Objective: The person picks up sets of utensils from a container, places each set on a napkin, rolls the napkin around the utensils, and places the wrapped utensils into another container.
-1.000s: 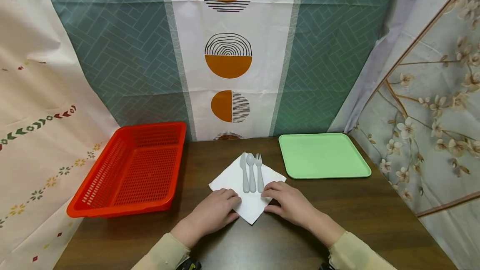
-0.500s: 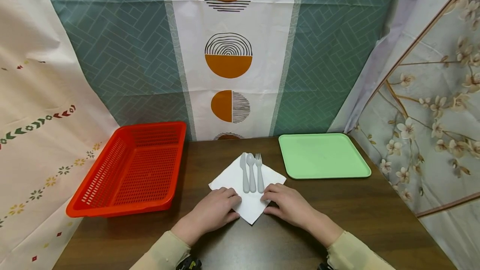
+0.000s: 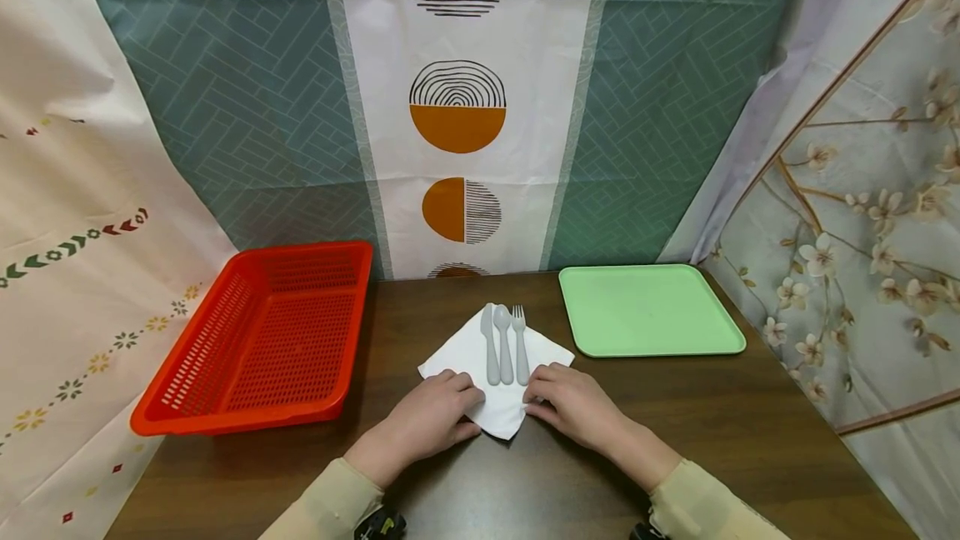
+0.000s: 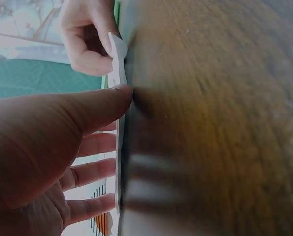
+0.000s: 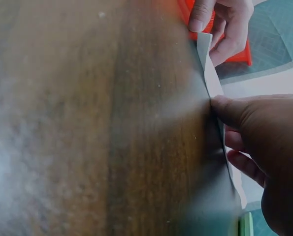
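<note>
A white napkin (image 3: 457,348) lies in a diamond on the table. A grey knife (image 3: 491,348), a grey spoon (image 3: 504,348) and a grey fork (image 3: 521,348) lie side by side on it. My left hand (image 3: 431,415) rests at the napkin's lower left edge. In the left wrist view its fingers (image 4: 94,172) reach fairly straight onto the cloth, and the thumb touches the edge. My right hand (image 3: 573,402) pinches the lower right edge between thumb and fingers, and the napkin edge (image 4: 117,46) there stands slightly raised. Some fingertips are hidden.
A red plastic basket (image 3: 352,340) stands at the left, with nothing visible inside. At the back right lies a light green tray (image 3: 648,311), also bare. Patterned cloths (image 3: 675,107) hang behind and beside the brown wooden table (image 3: 675,407).
The napkin's near corner has lifted a little and looks blunter. The right thumb has moved in slightly onto the edge. The cutlery stays put on the napkin.
</note>
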Demonstrator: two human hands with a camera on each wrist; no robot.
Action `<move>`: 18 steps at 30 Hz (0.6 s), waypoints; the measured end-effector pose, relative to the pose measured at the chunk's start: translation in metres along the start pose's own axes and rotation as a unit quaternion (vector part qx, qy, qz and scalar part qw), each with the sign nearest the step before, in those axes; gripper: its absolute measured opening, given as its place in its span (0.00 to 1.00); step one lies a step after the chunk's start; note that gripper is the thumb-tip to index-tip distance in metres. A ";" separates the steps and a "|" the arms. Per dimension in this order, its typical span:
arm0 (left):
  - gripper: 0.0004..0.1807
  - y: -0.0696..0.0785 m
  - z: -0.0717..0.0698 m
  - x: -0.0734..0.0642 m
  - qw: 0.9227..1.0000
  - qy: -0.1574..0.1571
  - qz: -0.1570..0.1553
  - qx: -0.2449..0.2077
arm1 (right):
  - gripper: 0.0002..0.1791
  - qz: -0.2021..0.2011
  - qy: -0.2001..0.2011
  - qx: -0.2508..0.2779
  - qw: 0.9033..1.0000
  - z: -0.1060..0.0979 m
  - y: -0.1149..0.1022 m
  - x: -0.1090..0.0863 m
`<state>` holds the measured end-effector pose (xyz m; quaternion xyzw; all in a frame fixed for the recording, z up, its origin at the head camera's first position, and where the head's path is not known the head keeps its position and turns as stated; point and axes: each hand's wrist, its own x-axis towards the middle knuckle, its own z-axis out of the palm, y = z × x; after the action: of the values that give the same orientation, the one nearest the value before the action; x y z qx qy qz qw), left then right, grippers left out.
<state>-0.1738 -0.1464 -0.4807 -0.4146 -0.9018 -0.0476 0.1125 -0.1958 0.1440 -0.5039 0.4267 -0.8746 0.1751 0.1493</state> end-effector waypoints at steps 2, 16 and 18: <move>0.16 0.000 -0.001 0.001 1.000 -0.001 -0.002 -0.006 | 0.08 0.005 0.002 -0.001 1.000 0.000 0.000 0.001; 0.09 -0.009 0.010 0.011 0.997 0.047 -0.043 -0.044 | 0.07 0.066 0.020 0.037 0.997 -0.001 0.002 0.008; 0.08 -0.010 0.011 0.014 0.995 0.051 -0.063 -0.056 | 0.05 0.084 0.024 0.047 0.995 -0.002 0.002 0.009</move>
<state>-0.1920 -0.1411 -0.4876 -0.3596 -0.9151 -0.1264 0.1315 -0.2027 0.1396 -0.4985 0.3545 -0.8942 0.2381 0.1347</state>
